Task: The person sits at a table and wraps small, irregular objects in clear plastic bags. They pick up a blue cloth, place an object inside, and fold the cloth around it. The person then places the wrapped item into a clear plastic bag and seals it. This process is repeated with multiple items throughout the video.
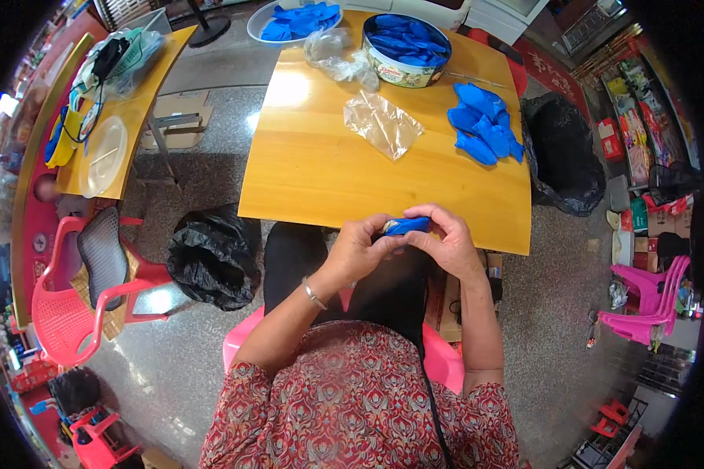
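Note:
Both hands meet at the table's near edge around a small blue bundle [407,226] with a pale, wrinkled end on its left side. My left hand [365,241] pinches that left end between thumb and fingers. My right hand [447,238] grips the other end, its fingers bent over the top. What the bundle is made of cannot be made out. On the table [313,172], a crumpled clear plastic bag [383,123] lies ahead of the hands. To its right is a pile of similar blue pieces [483,123].
A round tin [403,76] full of blue pieces stands at the table's far side, beside a crumpled clear bag [338,56] and a white basin [256,28]. Black-lined bins [215,258] flank the table. A pink chair [59,320] stands at left.

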Available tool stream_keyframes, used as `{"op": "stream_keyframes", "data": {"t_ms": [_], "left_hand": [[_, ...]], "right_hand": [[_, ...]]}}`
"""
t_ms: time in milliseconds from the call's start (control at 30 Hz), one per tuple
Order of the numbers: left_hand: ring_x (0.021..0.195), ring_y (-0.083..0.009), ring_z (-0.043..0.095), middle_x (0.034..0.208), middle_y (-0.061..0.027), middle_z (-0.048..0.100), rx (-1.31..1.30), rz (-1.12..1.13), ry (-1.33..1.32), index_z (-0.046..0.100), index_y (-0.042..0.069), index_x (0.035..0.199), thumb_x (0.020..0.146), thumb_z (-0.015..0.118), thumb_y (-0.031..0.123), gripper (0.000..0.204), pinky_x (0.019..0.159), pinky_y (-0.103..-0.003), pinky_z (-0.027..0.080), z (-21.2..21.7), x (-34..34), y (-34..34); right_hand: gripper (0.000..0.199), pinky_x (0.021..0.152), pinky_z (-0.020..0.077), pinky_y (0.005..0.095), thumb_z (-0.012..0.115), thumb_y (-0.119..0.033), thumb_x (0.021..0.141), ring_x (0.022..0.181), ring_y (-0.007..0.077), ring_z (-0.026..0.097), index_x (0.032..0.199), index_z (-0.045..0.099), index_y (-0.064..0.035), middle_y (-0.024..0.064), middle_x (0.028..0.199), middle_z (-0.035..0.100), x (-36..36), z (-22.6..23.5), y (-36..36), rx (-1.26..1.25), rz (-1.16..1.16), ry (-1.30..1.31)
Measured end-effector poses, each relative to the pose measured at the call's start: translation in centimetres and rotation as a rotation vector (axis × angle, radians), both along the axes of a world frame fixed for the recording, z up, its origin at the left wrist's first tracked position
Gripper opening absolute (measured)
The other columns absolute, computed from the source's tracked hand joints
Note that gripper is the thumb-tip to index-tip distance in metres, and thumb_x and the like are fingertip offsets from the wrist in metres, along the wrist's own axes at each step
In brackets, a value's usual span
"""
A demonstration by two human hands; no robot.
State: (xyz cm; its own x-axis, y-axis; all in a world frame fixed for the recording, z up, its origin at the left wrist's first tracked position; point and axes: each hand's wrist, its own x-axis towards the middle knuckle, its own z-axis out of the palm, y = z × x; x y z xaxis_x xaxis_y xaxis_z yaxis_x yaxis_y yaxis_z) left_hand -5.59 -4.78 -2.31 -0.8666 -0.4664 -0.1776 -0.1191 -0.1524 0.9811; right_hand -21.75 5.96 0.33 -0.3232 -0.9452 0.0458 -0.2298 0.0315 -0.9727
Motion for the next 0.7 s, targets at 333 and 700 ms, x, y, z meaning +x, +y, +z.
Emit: {"op": "stream_keyframes", "data": {"t_ms": [333, 700], "left_hand": [[0.068, -0.0113, 0.065, 0.075, -0.0081, 0.068, -0.183, 0.128, -0.083, 0.064, -0.002, 0.096, 0.09, 0.063, 0.014, 0.017, 0.06, -0.025, 0.05, 1.2, -1.2, -1.0], [0.07, -0.0115, 0.066, 0.077, -0.0078, 0.068, -0.369, 0.36, -0.021, 0.063, -0.001, 0.095, 0.09, 0.062, 0.008, 0.01, 0.064, -0.025, 0.053, -0.5, -1.8, -4.9]], "right_hand": [[0.011, 0.072, 0.0501, 0.0222, 0.071, -0.005, 0.083, 0.079, 0.0076, 0.061, 0.093, 0.067, -0.0006, 0.0003, 0.085, 0.066, -2.6, -1.0, -0.7, -0.07, -0.286, -0.174], [0.028, 0.076, 0.0478, 0.0304, 0.073, -0.028, 0.081, 0.081, 0.0218, 0.063, 0.099, 0.069, -0.0071, 0.0084, 0.09, 0.068, -20.1, -2.8, -2.9, 0.122, -0.662, 0.586]]}}
